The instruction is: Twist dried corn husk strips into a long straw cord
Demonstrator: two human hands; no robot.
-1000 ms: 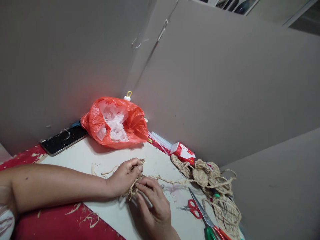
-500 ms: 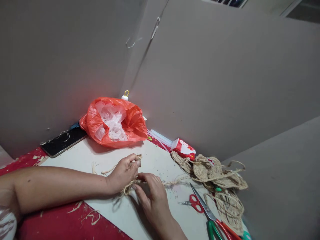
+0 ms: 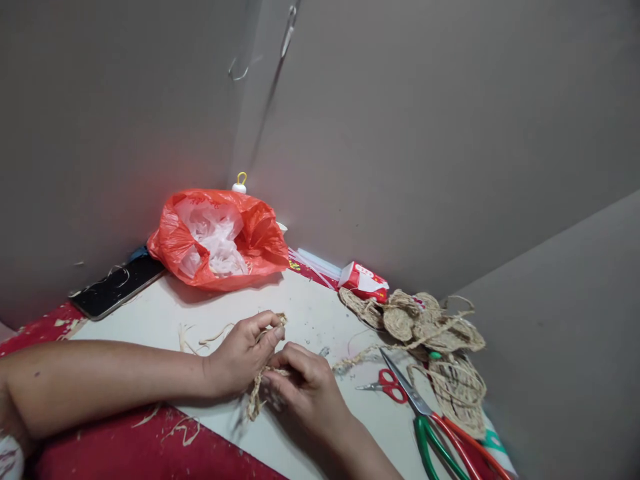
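Over the white board (image 3: 310, 313), my left hand (image 3: 245, 353) is closed on the braided straw cord, a bit of which pokes out at its fingertips. My right hand (image 3: 310, 390) pinches the same cord between thumb and fingers, just right of my left hand. A loose stretch of braided cord (image 3: 255, 402) hangs below the hands. Behind my right hand the cord (image 3: 355, 360) runs right toward woven straw pieces (image 3: 420, 320). My palms hide part of the cord.
An orange plastic bag (image 3: 265, 243) holding white plastic stands behind the hands. A phone (image 3: 117, 287) lies left. Small red scissors (image 3: 393, 385), large scissors (image 3: 425, 420) and a red tissue pack (image 3: 364, 281) lie right. Grey panels enclose the back.
The view has shifted slightly right. My right hand has closed more around the cord, and a braided length now hangs lower beneath my hands.
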